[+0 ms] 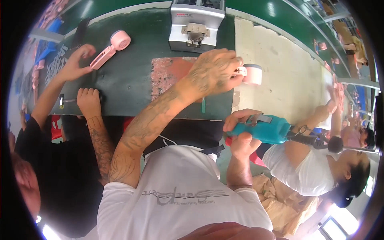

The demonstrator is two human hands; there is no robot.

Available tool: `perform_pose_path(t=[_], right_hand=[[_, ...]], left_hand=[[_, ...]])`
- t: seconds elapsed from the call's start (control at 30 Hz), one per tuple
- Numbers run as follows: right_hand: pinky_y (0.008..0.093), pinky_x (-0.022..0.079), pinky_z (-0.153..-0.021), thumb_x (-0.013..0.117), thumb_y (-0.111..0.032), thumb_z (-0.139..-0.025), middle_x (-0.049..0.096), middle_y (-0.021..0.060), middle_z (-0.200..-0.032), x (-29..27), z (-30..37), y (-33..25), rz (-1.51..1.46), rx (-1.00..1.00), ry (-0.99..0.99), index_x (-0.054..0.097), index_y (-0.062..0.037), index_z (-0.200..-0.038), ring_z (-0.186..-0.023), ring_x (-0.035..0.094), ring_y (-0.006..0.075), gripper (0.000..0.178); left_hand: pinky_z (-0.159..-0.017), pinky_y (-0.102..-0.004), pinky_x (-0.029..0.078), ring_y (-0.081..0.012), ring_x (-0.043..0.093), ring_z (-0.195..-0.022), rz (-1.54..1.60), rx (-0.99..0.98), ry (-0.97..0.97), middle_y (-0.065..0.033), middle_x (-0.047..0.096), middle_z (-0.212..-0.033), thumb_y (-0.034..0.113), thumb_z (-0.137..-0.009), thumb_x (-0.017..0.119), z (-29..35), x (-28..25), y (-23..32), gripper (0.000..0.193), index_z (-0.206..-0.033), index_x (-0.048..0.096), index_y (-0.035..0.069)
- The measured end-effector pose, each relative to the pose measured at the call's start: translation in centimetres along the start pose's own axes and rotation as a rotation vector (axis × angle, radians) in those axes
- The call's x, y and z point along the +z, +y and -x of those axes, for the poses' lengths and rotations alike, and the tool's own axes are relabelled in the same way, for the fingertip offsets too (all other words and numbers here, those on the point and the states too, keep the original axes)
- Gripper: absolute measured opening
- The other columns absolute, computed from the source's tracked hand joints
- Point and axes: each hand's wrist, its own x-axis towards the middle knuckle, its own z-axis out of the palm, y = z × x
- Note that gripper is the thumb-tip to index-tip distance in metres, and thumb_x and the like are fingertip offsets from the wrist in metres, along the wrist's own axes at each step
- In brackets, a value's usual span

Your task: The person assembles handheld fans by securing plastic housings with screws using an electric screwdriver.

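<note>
Two hands at work in front of the grey benchtop machine (pixel 196 26): the left hand (pixel 214 72) grips a small pink-and-white fan (pixel 251 74) steady, while the right hand (pixel 240 132) clutches a teal electric screwdriver (pixel 266 129) just below, ready.

A small red label (pixel 189 15) sits on the front of the white-grey machine (pixel 195 24) at the far edge of the green surface (pixel 124 80). Its print is too small to tell.
</note>
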Motion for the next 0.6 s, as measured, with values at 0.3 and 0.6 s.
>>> perform_pose_path(t=[0.3,0.6], right_hand=[[0.0348,0.049,-0.068,0.060,-0.069,-0.094,0.061,0.0099,-0.081,2.1,-3.4,0.0,0.012,0.046,-0.077,0.055,0.0096,-0.121,-0.073,0.060,0.0212,0.083],[0.0373,0.040,-0.059,0.054,-0.080,-0.090,0.049,0.0077,-0.067,6.3,-9.4,0.4,-0.111,-0.104,0.065,0.056,0.0008,-0.114,-0.061,0.049,0.0224,0.084]], left_hand=[[-0.095,-0.0432,0.051,-0.0308,0.067,-0.108,-0.049,0.054,0.044,-0.0077,0.071,-0.109,0.027,-0.089,0.076,6.2,-5.5,-2.0,0.027,-0.110,0.073,0.010],[-0.089,-0.0423,0.050,-0.0259,0.064,-0.101,-0.004,-0.064,0.006,-0.0032,0.066,-0.107,0.034,-0.090,0.075,8.0,-6.0,-2.4,0.028,-0.106,0.070,0.012]])
